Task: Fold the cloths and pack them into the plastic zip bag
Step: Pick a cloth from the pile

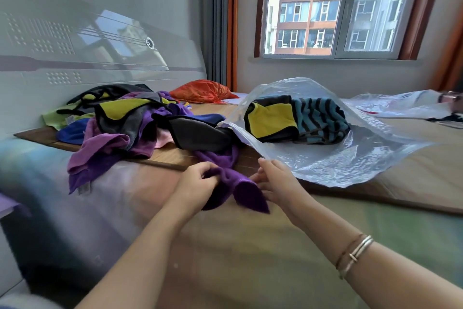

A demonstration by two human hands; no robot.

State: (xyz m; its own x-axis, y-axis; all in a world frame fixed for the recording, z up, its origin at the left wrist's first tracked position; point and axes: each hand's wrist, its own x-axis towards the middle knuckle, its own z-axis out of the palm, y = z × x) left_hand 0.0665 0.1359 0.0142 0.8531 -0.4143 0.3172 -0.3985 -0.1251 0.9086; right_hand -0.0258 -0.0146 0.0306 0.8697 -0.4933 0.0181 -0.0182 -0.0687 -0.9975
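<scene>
Sunlight comes through a window point(335, 8) onto a bed point(250, 246) with a wooden mat point(170, 155) on top. From the head camera, a messy pile of cloths point(130, 120) lies on the mat by the headboard. Just beside it is the plastic zip bag point(325, 155), with two folded cloths point(295, 118) already inside.

A purple cloth point(238, 188) sits at the near edge of the mat. It looks soft, light and floppy, so it will sag if held in the middle. Holding two corners should work best.

Both arms reach forward and low. The left hand point(198, 183) has its fingers curled round a bunch of the purple cloth. The right hand point(275, 181) touches the cloth's other side, but I cannot tell if it grips.
</scene>
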